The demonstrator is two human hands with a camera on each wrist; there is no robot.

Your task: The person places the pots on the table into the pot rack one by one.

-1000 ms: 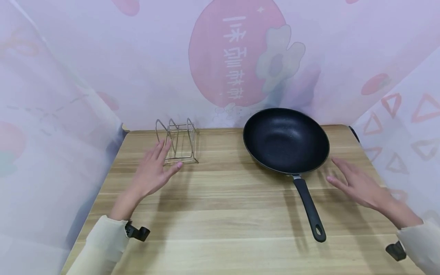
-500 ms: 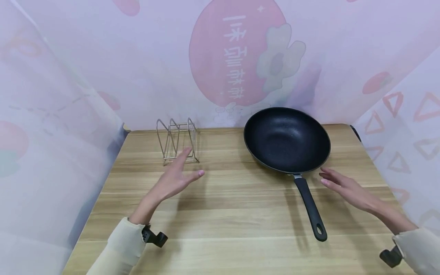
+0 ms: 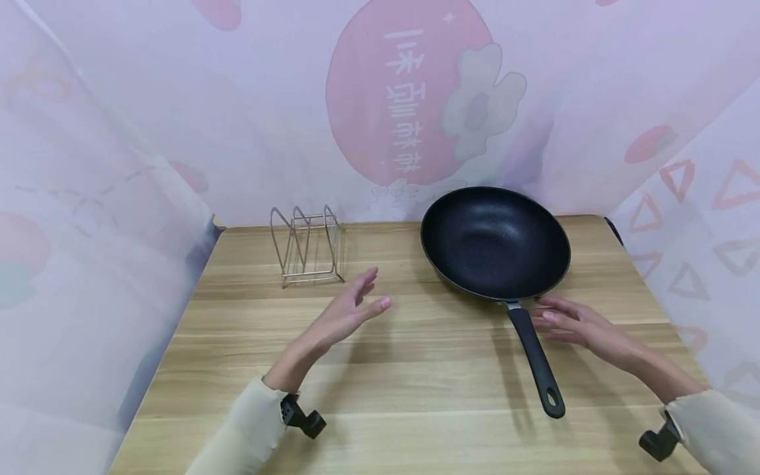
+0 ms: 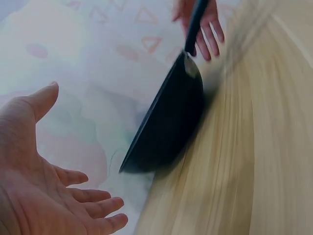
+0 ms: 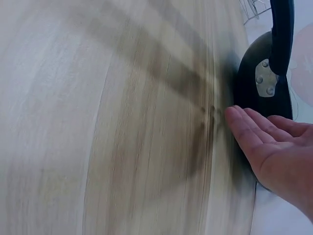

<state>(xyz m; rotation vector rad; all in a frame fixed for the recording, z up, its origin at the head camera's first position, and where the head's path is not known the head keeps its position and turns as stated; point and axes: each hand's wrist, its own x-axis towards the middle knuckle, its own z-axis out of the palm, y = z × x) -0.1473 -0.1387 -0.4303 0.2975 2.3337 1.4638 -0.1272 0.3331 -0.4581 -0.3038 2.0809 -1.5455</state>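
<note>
A black frying pan (image 3: 494, 243) stands at the back right of the wooden table, its dark handle (image 3: 536, 363) slanting toward the front. My right hand (image 3: 584, 330) is right beside the handle near the pan's rim, fingers extended and partly behind the handle. In the right wrist view, the right hand (image 5: 279, 142) lies palm up below the riveted handle joint, holding nothing; whether it touches the pan I cannot tell. My left hand (image 3: 341, 316) hovers over the table between rack and pan, thumb apart. The left wrist view shows that left hand (image 4: 54, 191) with spread fingers and a bare palm.
A wire rack (image 3: 307, 247) with several upright loops stands at the back left of the table (image 3: 415, 382). Printed cloth walls (image 3: 267, 119) enclose the table at the back and both sides. Each wrist carries a small black camera (image 3: 303, 415).
My left hand has moved right, away from the front of the rack toward the middle. My right hand has moved left, up to the pan's handle. Pan and rack have stayed put.
</note>
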